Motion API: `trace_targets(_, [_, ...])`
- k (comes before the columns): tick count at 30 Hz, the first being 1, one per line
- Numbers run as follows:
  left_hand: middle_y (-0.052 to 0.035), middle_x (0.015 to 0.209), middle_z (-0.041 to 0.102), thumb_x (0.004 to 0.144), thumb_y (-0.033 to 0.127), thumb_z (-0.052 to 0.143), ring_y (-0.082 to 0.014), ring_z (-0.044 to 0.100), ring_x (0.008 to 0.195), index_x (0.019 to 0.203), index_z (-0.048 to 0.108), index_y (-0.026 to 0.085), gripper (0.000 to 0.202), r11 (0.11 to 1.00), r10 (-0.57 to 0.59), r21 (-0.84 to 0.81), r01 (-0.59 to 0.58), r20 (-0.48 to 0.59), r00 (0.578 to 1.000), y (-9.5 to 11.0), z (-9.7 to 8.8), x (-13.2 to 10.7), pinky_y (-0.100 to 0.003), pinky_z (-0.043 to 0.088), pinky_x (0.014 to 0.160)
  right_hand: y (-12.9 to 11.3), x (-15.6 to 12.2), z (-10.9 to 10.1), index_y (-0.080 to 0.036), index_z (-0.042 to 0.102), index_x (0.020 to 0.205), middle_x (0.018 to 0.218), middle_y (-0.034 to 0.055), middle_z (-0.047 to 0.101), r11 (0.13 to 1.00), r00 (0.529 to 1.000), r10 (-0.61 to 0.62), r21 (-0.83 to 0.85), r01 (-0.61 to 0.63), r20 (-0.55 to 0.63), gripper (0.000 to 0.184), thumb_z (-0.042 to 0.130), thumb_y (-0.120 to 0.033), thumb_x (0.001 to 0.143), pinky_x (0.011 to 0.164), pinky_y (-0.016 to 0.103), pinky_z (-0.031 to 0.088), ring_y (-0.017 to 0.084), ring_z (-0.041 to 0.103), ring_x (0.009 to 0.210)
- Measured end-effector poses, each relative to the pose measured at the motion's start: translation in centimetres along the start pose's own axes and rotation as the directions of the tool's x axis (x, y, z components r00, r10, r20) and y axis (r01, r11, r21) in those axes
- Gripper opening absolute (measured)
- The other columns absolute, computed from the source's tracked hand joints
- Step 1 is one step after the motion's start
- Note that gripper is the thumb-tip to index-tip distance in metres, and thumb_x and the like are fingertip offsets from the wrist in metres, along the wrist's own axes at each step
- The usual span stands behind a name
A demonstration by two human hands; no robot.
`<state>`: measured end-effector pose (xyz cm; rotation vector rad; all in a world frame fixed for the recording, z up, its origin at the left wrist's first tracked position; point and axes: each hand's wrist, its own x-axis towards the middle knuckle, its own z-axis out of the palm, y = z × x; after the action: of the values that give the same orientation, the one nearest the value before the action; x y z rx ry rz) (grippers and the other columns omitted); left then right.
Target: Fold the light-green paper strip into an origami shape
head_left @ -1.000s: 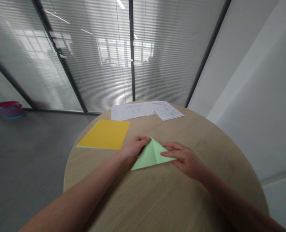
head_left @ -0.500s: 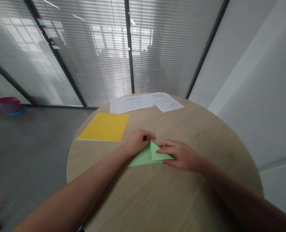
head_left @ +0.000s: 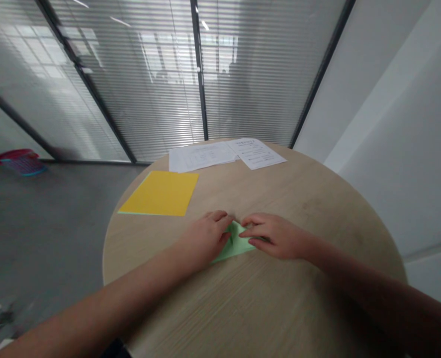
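Note:
A folded sheet of green paper (head_left: 238, 243) lies on the table in front of me, its left and right parts covered by my hands. My left hand (head_left: 204, 238) lies across its left side, thumb and fingers closed on the paper near the top corner. From the other side, my right hand (head_left: 276, 235) grips the right end, with bent fingers on the folded flap and the thumb near the lower edge. The fingertips of both hands are close together. Exactly how the layers are folded under them is hidden.
On the round wooden table (head_left: 213, 318), a yellow sheet (head_left: 162, 194) with a green edge beneath it lies at the left. Printed white papers (head_left: 205, 156) lie at the far edge. A red and blue basket (head_left: 22, 162) stands on the floor.
My left hand has shifted down and over the green paper, covering more of its left side, with its thumb now on the sheet. The right hand has barely moved.

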<state>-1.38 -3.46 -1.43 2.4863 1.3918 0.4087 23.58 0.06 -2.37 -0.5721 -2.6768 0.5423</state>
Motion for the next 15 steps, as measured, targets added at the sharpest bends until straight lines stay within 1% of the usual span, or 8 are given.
trace_targets(2, [-0.0190, 0.136, 0.065, 0.092, 0.013, 0.056, -0.0358, 0.059, 0.126, 0.133, 0.065, 0.014, 0.042, 0.998, 0.016, 0.062, -0.015, -0.027, 0.999, 0.1, 0.8, -1.1, -0.053, 0.048, 0.109, 0.2, 0.0, 0.0, -0.021, 0.076, 0.122, 0.122, 0.0111, 0.070, 1.000, 1.000, -0.010, 0.019, 0.010, -0.002, 0.030, 0.054, -0.019, 0.101, 0.096, 0.038, 0.054, 0.022, 0.067, 0.110])
trace_targets(5, [-0.0182, 0.139, 0.064, 0.095, 0.015, 0.054, -0.0341, 0.059, 0.128, 0.138, 0.060, 0.015, 0.044, 0.993, 0.042, 0.110, -0.037, -0.038, 0.998, -0.4, 1.6, -1.5, -0.054, 0.047, 0.112, 0.7, -0.2, -0.2, -0.023, 0.076, 0.121, 0.122, 0.0105, 0.071, 0.999, 0.999, -0.035, 0.023, 0.035, -0.023, 0.029, 0.060, -0.018, 0.097, 0.098, 0.039, 0.053, 0.023, 0.067, 0.111])
trace_targets(7, [-0.0168, 0.138, 0.065, 0.098, 0.018, 0.054, -0.0324, 0.060, 0.129, 0.140, 0.059, 0.016, 0.042, 0.990, 0.096, 0.104, -0.095, -0.012, 0.995, -1.0, 1.7, -0.9, -0.052, 0.047, 0.112, 1.1, -0.4, -0.5, -0.023, 0.076, 0.122, 0.123, 0.0108, 0.072, 0.998, 0.998, -0.051, 0.026, 0.052, -0.042, 0.030, 0.065, -0.020, 0.094, 0.101, 0.042, 0.052, 0.025, 0.066, 0.113])
trace_targets(9, [-0.0157, 0.139, 0.066, 0.100, 0.021, 0.054, -0.0312, 0.060, 0.130, 0.141, 0.058, 0.018, 0.041, 0.982, 0.171, 0.076, -0.172, 0.028, 0.985, -1.7, 1.3, 0.2, -0.051, 0.047, 0.112, 1.6, -0.7, -0.7, -0.024, 0.075, 0.125, 0.125, 0.0107, 0.072, 0.997, 0.996, -0.060, 0.044, 0.063, -0.060, 0.032, 0.068, -0.022, 0.093, 0.104, 0.044, 0.050, 0.026, 0.066, 0.116])
trace_targets(12, [-0.0158, 0.140, 0.066, 0.101, 0.025, 0.056, -0.0313, 0.061, 0.130, 0.141, 0.060, 0.019, 0.041, 0.959, 0.283, 0.006, -0.284, 0.088, 0.955, -2.6, 0.7, 2.0, -0.050, 0.046, 0.113, 2.3, -1.1, -1.0, -0.024, 0.073, 0.128, 0.127, 0.0115, 0.073, 0.995, 0.993, -0.067, 0.071, 0.074, -0.094, 0.033, 0.066, -0.024, 0.095, 0.108, 0.046, 0.048, 0.026, 0.065, 0.120])
trace_targets(15, [-0.0149, 0.142, 0.065, 0.100, 0.027, 0.059, -0.0311, 0.060, 0.132, 0.142, 0.060, 0.022, 0.042, 0.934, 0.354, -0.082, -0.348, 0.084, 0.931, -3.4, 0.5, 3.2, -0.051, 0.044, 0.115, 3.0, -1.5, -1.0, -0.021, 0.074, 0.126, 0.131, 0.0134, 0.072, 0.994, 0.991, -0.079, 0.069, 0.087, -0.111, 0.031, 0.064, -0.026, 0.098, 0.112, 0.048, 0.045, 0.026, 0.063, 0.126])
